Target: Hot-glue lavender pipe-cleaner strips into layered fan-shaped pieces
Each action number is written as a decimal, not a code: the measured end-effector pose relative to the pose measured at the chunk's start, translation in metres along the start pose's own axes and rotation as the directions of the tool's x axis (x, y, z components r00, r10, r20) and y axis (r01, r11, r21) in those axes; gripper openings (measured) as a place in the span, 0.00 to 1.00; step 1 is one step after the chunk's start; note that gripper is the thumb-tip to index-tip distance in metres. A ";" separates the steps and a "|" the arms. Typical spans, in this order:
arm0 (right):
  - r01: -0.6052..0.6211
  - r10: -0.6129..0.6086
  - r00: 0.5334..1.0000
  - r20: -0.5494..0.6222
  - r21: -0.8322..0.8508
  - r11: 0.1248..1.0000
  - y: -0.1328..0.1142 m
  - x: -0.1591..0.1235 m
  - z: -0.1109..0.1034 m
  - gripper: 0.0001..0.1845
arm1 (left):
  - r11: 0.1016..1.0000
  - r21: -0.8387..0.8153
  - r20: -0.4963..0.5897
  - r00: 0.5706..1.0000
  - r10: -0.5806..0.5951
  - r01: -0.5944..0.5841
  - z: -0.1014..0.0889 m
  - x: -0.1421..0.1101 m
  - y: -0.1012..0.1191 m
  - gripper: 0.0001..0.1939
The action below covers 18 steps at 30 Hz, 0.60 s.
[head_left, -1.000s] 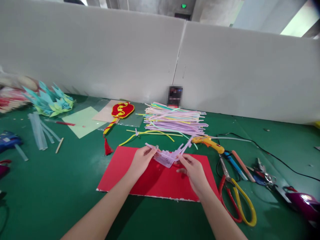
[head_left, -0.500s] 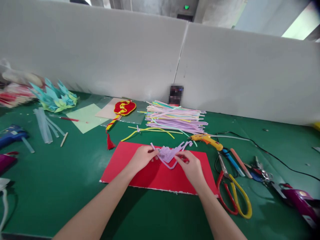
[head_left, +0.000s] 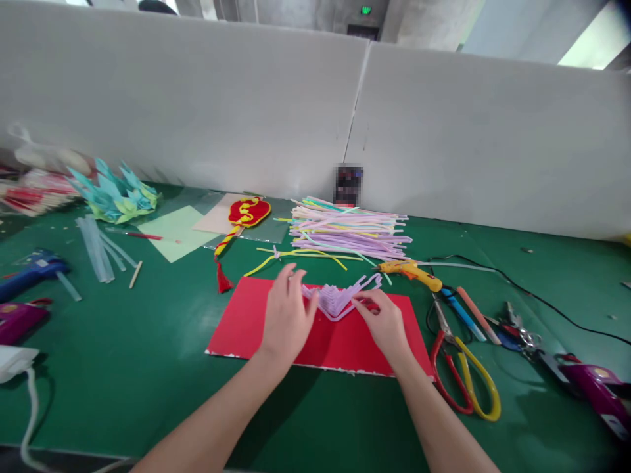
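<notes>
At centre are one lilac V-shaped fuzzy piece [head_left: 334,303] and one red rectangular board [head_left: 340,347], with one yellow glue gun [head_left: 415,274] at right and one blue glue gun [head_left: 37,271] far left.

The left forearm [head_left: 221,407] and right forearm [head_left: 434,401], both bare, slant inward from the near edge of the bench [head_left: 162,374]. The left hand [head_left: 288,312] shows its back, fingers loosely parted, thumb apart; the right hand [head_left: 384,322] curls inward, thumb and forefinger pinched.

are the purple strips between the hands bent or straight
Bent: the purple strips form nested V shapes, their points toward the person, over the red board.
</notes>
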State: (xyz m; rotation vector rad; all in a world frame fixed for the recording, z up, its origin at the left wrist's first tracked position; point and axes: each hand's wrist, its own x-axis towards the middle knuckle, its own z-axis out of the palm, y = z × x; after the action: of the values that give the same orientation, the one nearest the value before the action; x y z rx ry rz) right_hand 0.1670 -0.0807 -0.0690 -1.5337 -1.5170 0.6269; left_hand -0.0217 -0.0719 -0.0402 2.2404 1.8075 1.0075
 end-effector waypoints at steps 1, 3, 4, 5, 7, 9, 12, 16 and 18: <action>0.000 0.000 1.000 -0.001 0.003 1.000 0.001 0.000 0.000 0.08 | 0.995 0.009 0.046 0.994 0.100 -0.101 0.001 -0.006 0.006 0.19; 0.007 -0.007 1.000 -0.009 0.006 1.000 0.003 0.001 -0.001 0.08 | 0.958 0.002 0.212 0.936 0.279 -0.286 0.006 -0.021 0.015 0.24; 0.014 -0.014 1.000 -0.018 0.001 1.000 0.004 0.001 -0.002 0.08 | 0.938 -0.001 0.295 0.896 0.331 -0.346 0.009 -0.028 0.018 0.26; 0.022 -0.022 0.999 -0.027 -0.010 1.000 0.004 0.002 -0.002 0.08 | 0.929 0.011 0.348 0.872 0.344 -0.371 0.011 -0.034 0.020 0.26; 0.036 -0.037 0.999 -0.037 -0.043 0.998 0.005 0.002 -0.002 0.08 | 0.940 0.073 0.417 0.866 0.276 -0.334 0.016 -0.044 0.022 0.27; 0.040 -0.042 0.999 -0.031 -0.081 0.996 0.006 0.003 -0.002 0.08 | 0.951 0.124 0.468 0.861 0.197 -0.284 0.019 -0.049 0.023 0.28; 0.040 -0.041 0.999 -0.002 -0.136 0.990 0.007 0.003 -0.001 0.07 | 0.954 0.149 0.504 0.850 0.154 -0.261 0.020 -0.050 0.022 0.29; 0.073 -0.067 0.997 0.037 -0.198 0.977 0.012 0.003 0.000 0.06 | 0.953 0.149 0.516 0.843 0.151 -0.262 0.019 -0.048 0.023 0.29; 0.107 -0.096 0.993 0.065 -0.202 0.973 0.013 0.004 -0.002 0.06 | 0.954 0.155 0.525 0.839 0.139 -0.256 0.019 -0.047 0.023 0.29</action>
State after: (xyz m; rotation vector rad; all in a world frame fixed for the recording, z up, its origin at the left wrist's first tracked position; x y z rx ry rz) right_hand 0.1764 -0.0755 -0.0778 -1.5907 -1.7346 0.4676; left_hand 0.0042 -0.1152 -0.0645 2.5426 1.5275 0.1801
